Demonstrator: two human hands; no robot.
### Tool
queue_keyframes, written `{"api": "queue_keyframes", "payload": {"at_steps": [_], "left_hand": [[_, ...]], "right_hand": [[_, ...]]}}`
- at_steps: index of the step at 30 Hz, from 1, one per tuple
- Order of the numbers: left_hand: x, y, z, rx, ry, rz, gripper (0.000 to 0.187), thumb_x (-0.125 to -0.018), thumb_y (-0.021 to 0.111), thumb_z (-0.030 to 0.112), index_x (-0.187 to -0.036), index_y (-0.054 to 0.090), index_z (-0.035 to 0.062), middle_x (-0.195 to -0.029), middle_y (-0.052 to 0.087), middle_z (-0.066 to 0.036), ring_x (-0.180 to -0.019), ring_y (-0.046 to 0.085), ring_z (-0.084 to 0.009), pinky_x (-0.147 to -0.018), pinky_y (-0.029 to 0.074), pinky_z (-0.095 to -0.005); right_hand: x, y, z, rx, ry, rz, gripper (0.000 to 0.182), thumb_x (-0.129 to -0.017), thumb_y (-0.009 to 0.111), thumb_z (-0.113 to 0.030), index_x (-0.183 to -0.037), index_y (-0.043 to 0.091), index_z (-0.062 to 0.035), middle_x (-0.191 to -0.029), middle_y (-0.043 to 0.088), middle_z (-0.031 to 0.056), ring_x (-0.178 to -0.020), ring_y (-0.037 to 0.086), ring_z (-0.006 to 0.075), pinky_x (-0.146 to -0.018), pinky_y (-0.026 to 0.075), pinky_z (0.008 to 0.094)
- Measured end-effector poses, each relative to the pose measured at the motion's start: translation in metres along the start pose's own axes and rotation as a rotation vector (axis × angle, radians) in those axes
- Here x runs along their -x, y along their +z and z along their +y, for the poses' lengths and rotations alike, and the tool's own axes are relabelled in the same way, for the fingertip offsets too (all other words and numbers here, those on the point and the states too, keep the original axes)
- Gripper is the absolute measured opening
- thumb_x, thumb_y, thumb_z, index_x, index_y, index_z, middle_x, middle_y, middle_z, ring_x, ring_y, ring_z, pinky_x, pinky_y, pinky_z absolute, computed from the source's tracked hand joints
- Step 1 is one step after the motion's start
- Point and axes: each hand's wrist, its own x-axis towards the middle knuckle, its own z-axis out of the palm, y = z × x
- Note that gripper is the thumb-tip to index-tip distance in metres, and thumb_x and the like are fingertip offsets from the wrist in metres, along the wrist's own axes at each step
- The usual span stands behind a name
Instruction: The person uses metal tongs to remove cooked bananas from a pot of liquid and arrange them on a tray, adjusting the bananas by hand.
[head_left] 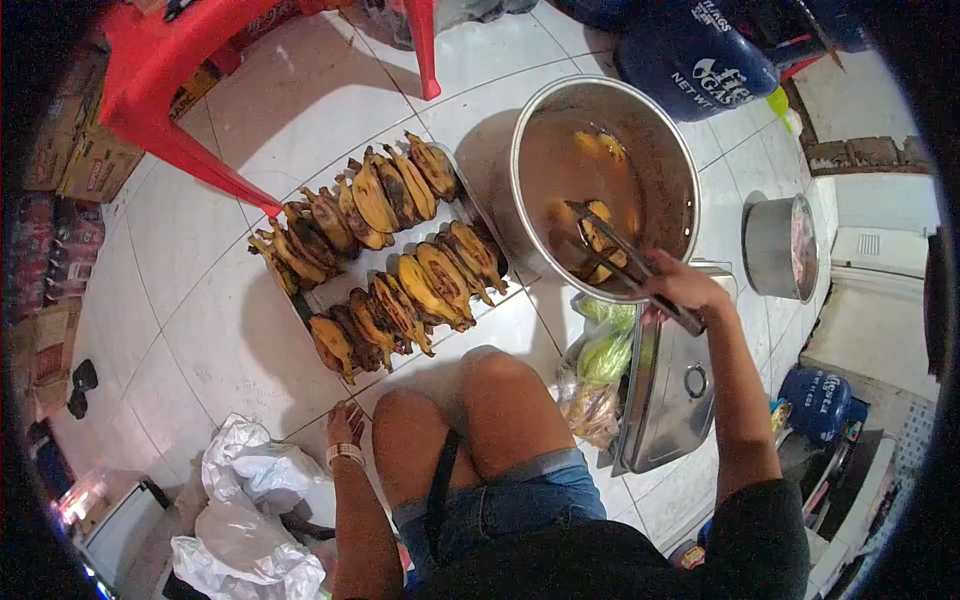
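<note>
My right hand (685,285) is closed around metal tongs (640,262), whose tips reach into a large metal pot (523,195) of brown liquid. Near the tips a piece of banana (597,226) shows in the liquid, and more yellow pieces (600,146) float toward the pot's far side. Whether the tongs pinch a piece cannot be made out. Left of the pot, a metal tray (375,253) carries two rows of split, dark-skinned bananas (425,285). My left hand (345,424) hangs beside my left knee, below the tray, its fingers apart and holding nothing.
A red chair (170,135) stands upper left, its legs near the tray. Blue gas cylinders (695,65) are upper right. A smaller pot (775,248), a lidded metal container (675,390) and bagged green items (605,355) lie right. White plastic bags (250,510) sit lower left.
</note>
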Motion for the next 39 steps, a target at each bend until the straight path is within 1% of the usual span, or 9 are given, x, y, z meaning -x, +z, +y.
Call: {"api": "queue_keyframes", "payload": {"at_steps": [3,5,9,13,15,19,25,33,39], "left_hand": [[0.004,0.022,0.006,-0.018,0.017,0.012,0.038,-0.079,0.044,0.033,-0.11,0.039,0.0129,-0.102,0.049,-0.005,-0.09,0.049,-0.0187,-0.073,0.037,-0.0331],[0.01,0.025,0.014,0.028,0.023,0.015,0.032,-0.078,0.047,0.03,-0.104,0.042,0.0124,-0.092,0.053,-0.003,-0.079,0.053,-0.0149,-0.062,0.04,-0.0263],[0.008,0.035,0.015,-0.033,0.012,0.056,0.032,-0.078,0.047,0.029,-0.104,0.042,0.0121,-0.091,0.053,-0.003,-0.079,0.053,-0.0149,-0.062,0.041,-0.0267],[0.009,0.043,0.013,-0.072,0.024,0.003,0.035,-0.078,0.047,0.029,-0.108,0.04,0.0112,-0.094,0.053,-0.005,-0.079,0.053,-0.0161,-0.061,0.041,-0.0277],[0.005,0.045,0.012,-0.073,0.025,-0.01,0.037,-0.079,0.047,0.029,-0.11,0.039,0.0109,-0.096,0.053,-0.006,-0.08,0.053,-0.0166,-0.06,0.042,-0.0281],[0.005,0.047,0.014,-0.116,0.038,-0.026,0.037,-0.079,0.045,0.029,-0.111,0.038,0.0114,-0.098,0.052,-0.008,-0.082,0.053,-0.0195,-0.063,0.042,-0.0299],[0.005,0.04,0.019,-0.108,0.071,-0.021,0.034,-0.079,0.046,0.032,-0.107,0.041,0.0124,-0.094,0.053,-0.006,-0.081,0.053,-0.0197,-0.062,0.041,-0.0303],[0.005,0.033,0.014,-0.098,0.031,-0.002,0.032,-0.078,0.049,0.031,-0.103,0.043,0.012,-0.089,0.054,-0.004,-0.072,0.052,-0.0166,-0.059,0.041,-0.0284],[0.002,0.041,0.008,-0.085,0.05,0.011,0.027,-0.08,0.045,0.028,-0.101,0.044,0.0118,-0.085,0.055,-0.003,-0.069,0.053,-0.0134,-0.052,0.041,-0.0243]], "right_hand": [[-0.017,-0.028,-0.001,0.15,0.008,0.042,0.045,-0.069,0.047,-0.008,-0.111,0.031,-0.0002,-0.079,0.055,0.01,-0.049,0.055,0.0165,-0.039,0.044,0.0217],[-0.027,-0.035,0.001,-0.022,0.034,-0.003,0.041,-0.069,0.046,-0.007,-0.108,0.035,-0.0001,-0.077,0.054,0.0087,-0.048,0.054,0.0152,-0.039,0.043,0.0214],[-0.044,-0.029,0.006,-0.23,0.11,0.124,0.032,-0.071,0.044,-0.004,-0.102,0.038,0.0032,-0.08,0.057,0.012,-0.049,0.054,0.0135,-0.038,0.042,0.0204],[-0.068,-0.043,0.018,-0.258,0.062,-0.013,0.03,-0.073,0.042,-0.006,-0.101,0.038,0.0044,-0.081,0.057,0.0149,-0.048,0.051,0.0125,-0.036,0.041,0.0202],[-0.072,-0.037,0.014,-0.495,0.136,0.084,0.027,-0.075,0.041,-0.008,-0.099,0.039,0.0036,-0.077,0.056,0.0156,-0.045,0.048,0.0115,-0.035,0.04,0.0203],[-0.083,-0.034,0.022,-0.798,0.058,-0.085,0.027,-0.083,0.039,-0.022,-0.094,0.039,0.0029,-0.07,0.05,0.0121,-0.045,0.045,0.0119,-0.034,0.037,0.0216],[-0.063,-0.005,0.011,-0.766,0.106,0.085,0.021,-0.085,0.033,-0.024,-0.091,0.04,-0.0057,-0.065,0.044,0.0074,-0.043,0.037,0.0102,-0.032,0.029,0.0185],[-0.016,0.024,-0.001,-0.666,-0.155,0.094,0.03,-0.084,0.038,-0.027,-0.108,0.038,-0.0101,-0.072,0.044,0.0026,-0.043,0.036,0.0061,-0.031,0.028,0.0149],[0.02,0.051,-0.014,-0.783,-0.252,0.154,0.036,-0.084,0.038,-0.028,-0.114,0.035,-0.0093,-0.076,0.047,0.006,-0.044,0.035,0.0063,-0.031,0.028,0.0155]]}}
